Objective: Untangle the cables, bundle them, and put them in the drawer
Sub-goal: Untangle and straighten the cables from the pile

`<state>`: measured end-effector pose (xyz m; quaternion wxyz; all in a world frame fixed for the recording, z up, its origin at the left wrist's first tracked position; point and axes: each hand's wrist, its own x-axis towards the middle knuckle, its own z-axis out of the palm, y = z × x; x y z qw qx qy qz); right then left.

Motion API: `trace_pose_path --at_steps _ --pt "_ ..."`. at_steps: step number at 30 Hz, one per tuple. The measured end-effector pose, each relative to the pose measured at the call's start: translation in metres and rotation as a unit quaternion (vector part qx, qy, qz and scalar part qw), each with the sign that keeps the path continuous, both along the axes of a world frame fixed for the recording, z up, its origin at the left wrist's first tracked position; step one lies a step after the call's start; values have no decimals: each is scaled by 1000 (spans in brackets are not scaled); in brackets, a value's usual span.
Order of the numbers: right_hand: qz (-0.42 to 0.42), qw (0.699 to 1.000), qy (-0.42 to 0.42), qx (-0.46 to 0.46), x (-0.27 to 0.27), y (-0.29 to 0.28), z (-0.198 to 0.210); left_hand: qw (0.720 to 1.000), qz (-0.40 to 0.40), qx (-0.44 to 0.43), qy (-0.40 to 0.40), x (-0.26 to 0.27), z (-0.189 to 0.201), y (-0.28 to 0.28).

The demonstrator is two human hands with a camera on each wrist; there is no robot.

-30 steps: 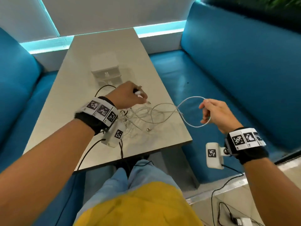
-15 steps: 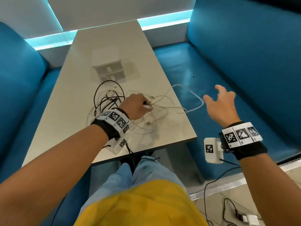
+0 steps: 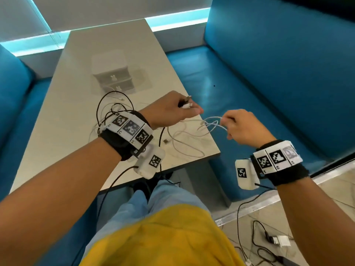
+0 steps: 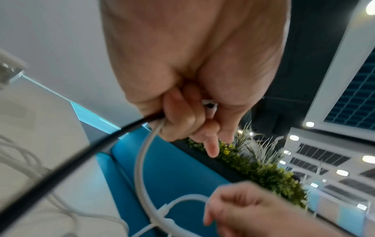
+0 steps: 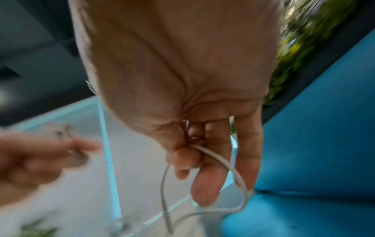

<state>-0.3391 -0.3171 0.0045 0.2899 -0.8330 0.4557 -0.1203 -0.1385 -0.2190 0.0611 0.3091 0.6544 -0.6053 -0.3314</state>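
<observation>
Now back pinching the white cable [image 3: 211, 123] with right hand [image 3: 242, 127], left hand [image 3: 169, 110] gripping plug ends, cables mostly tangled, drawer [image 3: 113, 79] shut.

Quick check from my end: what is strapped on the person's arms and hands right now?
Both forearms are bare, no sleeves. Each wrist has a black wristband topped by a white strip of three square black-and-white markers. A white camera box with one marker hangs under the left wrist, another under the right, each trailing a thin black cable.
</observation>
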Motion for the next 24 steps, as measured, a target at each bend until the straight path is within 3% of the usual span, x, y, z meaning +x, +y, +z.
trace_pose_path --at_steps 5,8,10,12,15,19,24 --pt "-124 979 151 49 -54 -25 -56 980 -38 -2 195 -34 14 -5" --pt "-158 966 183 93 -67 -25 -72 963 -62 -20 262 -48 11 -13" --pt "-145 979 106 96 -70 -27 -72 965 -75 -28 248 -54 5 -18" --pt "-118 985 -77 100 -68 -25 -61 971 -72 -24 225 -61 -4 -23" --pt "-42 924 -277 261 -53 -5 -30 975 -62 -29 213 -76 -18 -28" --pt "69 855 -354 371 -27 17 -17 972 13 -51 229 -93 -28 -33" --pt "-46 901 -306 304 -27 25 -63 951 102 -79 280 -76 -19 -44"
